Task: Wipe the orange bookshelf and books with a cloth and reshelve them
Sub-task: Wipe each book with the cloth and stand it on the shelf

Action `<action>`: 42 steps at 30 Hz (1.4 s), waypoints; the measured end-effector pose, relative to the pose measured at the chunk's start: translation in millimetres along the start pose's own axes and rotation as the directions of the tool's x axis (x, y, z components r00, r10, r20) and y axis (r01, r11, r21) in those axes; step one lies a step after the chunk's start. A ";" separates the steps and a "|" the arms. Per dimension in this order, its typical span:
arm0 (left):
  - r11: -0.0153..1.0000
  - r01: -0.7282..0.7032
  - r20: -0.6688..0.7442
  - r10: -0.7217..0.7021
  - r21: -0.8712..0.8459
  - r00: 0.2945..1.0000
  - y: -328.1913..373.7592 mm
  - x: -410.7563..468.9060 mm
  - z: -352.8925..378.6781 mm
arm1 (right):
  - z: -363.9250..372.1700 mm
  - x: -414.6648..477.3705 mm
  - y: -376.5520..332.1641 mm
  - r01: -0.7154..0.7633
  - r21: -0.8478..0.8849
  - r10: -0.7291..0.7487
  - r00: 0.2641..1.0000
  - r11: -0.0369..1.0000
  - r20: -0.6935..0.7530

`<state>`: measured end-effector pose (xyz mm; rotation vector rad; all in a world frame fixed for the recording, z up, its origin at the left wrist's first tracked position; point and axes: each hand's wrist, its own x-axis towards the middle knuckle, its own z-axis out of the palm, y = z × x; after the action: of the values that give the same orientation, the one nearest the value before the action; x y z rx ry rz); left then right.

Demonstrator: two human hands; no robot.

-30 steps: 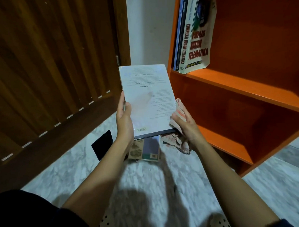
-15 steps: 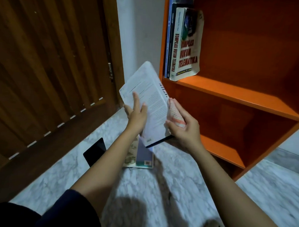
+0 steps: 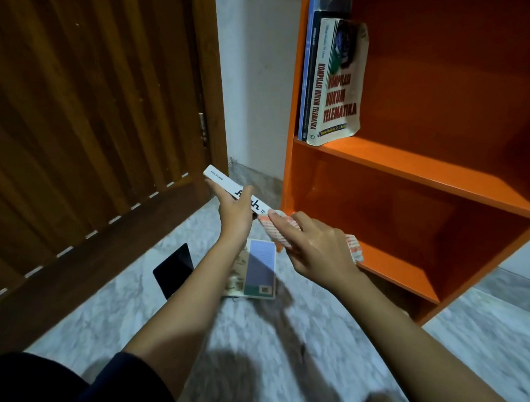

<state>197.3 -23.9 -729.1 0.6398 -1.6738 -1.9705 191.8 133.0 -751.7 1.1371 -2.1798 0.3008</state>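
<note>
The fingers [image 3: 213,187] of the left hand [image 3: 236,213] were clamped round a white book [image 3: 228,185]. The thumb lay on the near side, and the book was held edge-on with its lettered spine facing up and its far end pointing toward the door. The fingers [image 3: 301,220] of the right hand [image 3: 316,251] were curled over a striped orange-and-white cloth [image 3: 276,233]. They pressed its bunched front against the near end of that spine, and the rest of the cloth stuck out behind the palm.

Both hands hung above the floor, just in front of the lower left corner of the orange bookshelf [image 3: 410,173]. Beneath them, flat on the marble floor [image 3: 327,340], lay a second book [image 3: 260,270] with its barcode side up. To its left was a dark flat object [image 3: 174,268], partly hidden by the left forearm.

On the upper shelf a few shelved books [image 3: 341,88] stood against the bookshelf's left side, the outermost titled "Kompilasi Hukum Telematika". A wooden door [image 3: 94,117] stood to the left, with a white wall [image 3: 254,78] between it and the bookshelf.
</note>
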 end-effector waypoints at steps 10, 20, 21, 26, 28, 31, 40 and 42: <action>0.953 -0.186 -0.039 0.182 -0.241 0.983 21.7 3.7 -10.3 | 27.4 11.9 -26.5 -0.423 0.605 0.444 0.887 0.675 0.125; 0.943 -0.271 0.145 0.301 -0.194 0.943 20.9 -11.2 -7.2 | 21.2 84.0 -11.1 -0.264 0.508 0.272 0.960 0.820 0.060; 0.942 -0.276 0.141 0.305 -0.190 0.942 20.1 -10.7 -8.4 | 18.7 92.5 -4.7 -0.207 0.488 0.203 0.977 0.848 0.062; 0.939 -0.257 0.112 0.287 -0.227 0.951 20.1 -5.2 -10.8 | 12.7 123.0 22.7 -0.124 0.396 0.121 0.992 0.910 0.032; 0.932 -0.246 0.094 0.279 -0.266 0.956 23.7 -6.8 -8.4 | 19.6 121.1 29.6 -0.348 0.475 0.415 0.909 0.808 -0.040; 0.929 -0.243 0.083 0.275 -0.278 0.958 27.0 -7.8 -2.6 | 30.0 103.0 26.6 -0.622 0.586 0.752 0.659 0.520 0.031; 0.926 -0.158 0.046 0.185 -0.343 0.982 26.7 0.5 0.5 | 22.3 72.3 -16.3 -0.293 0.474 0.277 0.955 0.830 0.106; 0.905 -0.154 0.021 0.176 -0.398 0.984 29.0 4.6 -5.8 | 24.8 55.4 -8.4 -0.053 0.406 0.025 0.997 0.913 0.074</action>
<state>198.9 -35.3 -701.5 0.2842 -1.2532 -2.1288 164.7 80.3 -735.8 1.3409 -2.2628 0.7760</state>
